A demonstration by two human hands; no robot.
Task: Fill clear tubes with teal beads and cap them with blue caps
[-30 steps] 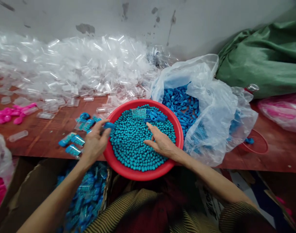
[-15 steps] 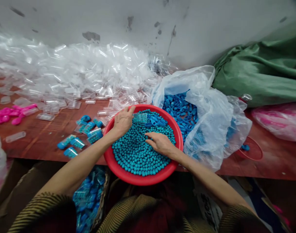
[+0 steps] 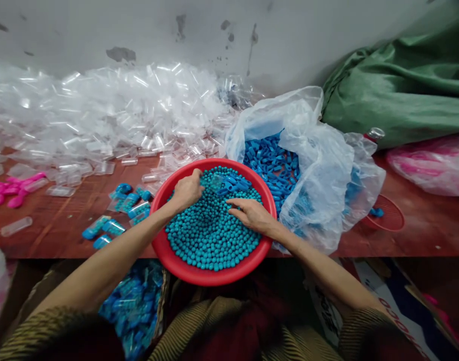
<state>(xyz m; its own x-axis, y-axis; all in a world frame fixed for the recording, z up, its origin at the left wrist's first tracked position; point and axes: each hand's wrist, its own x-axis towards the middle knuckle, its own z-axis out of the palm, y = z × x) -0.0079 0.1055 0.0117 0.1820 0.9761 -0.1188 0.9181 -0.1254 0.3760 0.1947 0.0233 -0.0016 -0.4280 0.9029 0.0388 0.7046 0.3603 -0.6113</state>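
A red plastic basin (image 3: 210,277) sits at the table's front edge, holding many small turquoise beads (image 3: 210,245). Over its left part my left hand (image 3: 187,192) is closed, fingers curled down toward the beads; what they hold, if anything, is hidden. Just right of it a clear plastic tube (image 3: 217,183) shows faintly among the beads. Blue plastic pieces (image 3: 233,184) lie on the beads toward the back of the basin. My right hand (image 3: 250,214) rests low over the beads on the right, with thumb and fingers apart and nothing visible between them.
Clear empty tubes (image 3: 112,115) are heaped along the wall. Filled blue-capped tubes (image 3: 114,227) lie left of the basin, near pink pieces (image 3: 16,189). An opened plastic bag (image 3: 319,175) of blue pieces stands right. A box of filled tubes (image 3: 135,306) is below the table.
The view has shifted slightly. My left hand has turned more downward and its fingers have curled, apart from the tube beside it. My right hand stays over the beads, nearly unchanged.
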